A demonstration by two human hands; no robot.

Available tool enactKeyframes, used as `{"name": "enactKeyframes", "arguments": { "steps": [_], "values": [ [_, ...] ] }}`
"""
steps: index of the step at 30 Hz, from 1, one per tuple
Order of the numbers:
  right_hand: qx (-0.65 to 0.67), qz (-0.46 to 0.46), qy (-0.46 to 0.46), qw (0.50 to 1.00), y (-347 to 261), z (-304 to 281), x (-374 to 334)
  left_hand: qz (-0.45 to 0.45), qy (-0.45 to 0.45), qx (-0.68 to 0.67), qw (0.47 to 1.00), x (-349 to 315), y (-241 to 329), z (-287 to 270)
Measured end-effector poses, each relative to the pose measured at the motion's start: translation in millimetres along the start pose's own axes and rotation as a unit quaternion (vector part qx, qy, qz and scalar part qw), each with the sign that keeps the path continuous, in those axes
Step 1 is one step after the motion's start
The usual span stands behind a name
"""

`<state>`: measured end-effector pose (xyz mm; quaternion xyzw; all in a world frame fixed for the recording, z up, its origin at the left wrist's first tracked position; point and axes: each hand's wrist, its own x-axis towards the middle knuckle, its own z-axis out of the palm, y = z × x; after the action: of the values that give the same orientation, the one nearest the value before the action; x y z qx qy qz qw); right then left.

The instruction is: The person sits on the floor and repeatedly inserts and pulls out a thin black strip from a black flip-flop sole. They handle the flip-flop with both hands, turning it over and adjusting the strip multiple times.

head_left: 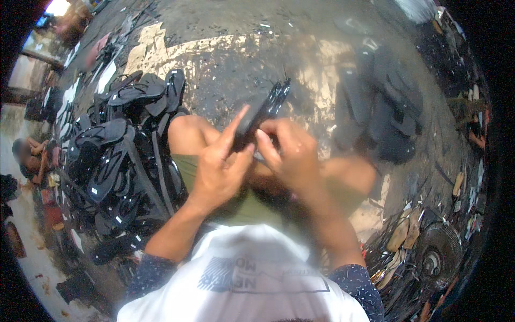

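Observation:
Over my crossed legs, my left hand (222, 169) grips a black flip-flop (271, 104) that is tilted with its far end pointing up and away. Its thumb and fingers close round the near part. Glossy dark strips, apparently strap material, show along the flip-flop's far end. My right hand (287, 147) is curled, thumb and fingers pinched together at the near right side of the flip-flop. Exactly what lies between those fingertips is hidden and slightly blurred. Close to my left knee is a large heap of black flip-flops (104, 137), some with small white labels.
Black soles or flip-flops (389, 107) are piled at the right, partly blurred. Torn cardboard (147, 48) lies on the dark, littered floor. A round fan (437, 257) stands at the lower right beside loose strips and scraps. Another person (35, 158) sits at the far left.

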<state>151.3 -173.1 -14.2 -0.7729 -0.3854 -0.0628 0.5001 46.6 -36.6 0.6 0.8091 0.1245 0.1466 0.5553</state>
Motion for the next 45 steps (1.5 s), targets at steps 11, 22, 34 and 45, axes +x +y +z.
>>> {"name": "enactKeyframes", "arguments": {
  "steps": [11,22,34,45],
  "values": [
    [-0.035,0.059,-0.039,0.997,7,-12,4,0.032,-0.099,-0.022,0.994,14,-15,3],
    [0.023,0.036,-0.088,0.995,-14,-35,10,0.142,-0.063,-0.106,0.982,30,-19,-36],
    [0.682,0.392,-0.123,0.606,-1,47,-44,-0.013,0.177,-0.368,0.913,15,-36,-1],
    [0.492,0.353,0.048,0.794,28,25,-33,0.222,0.008,0.229,0.948,25,-24,-12]
  ]
}}
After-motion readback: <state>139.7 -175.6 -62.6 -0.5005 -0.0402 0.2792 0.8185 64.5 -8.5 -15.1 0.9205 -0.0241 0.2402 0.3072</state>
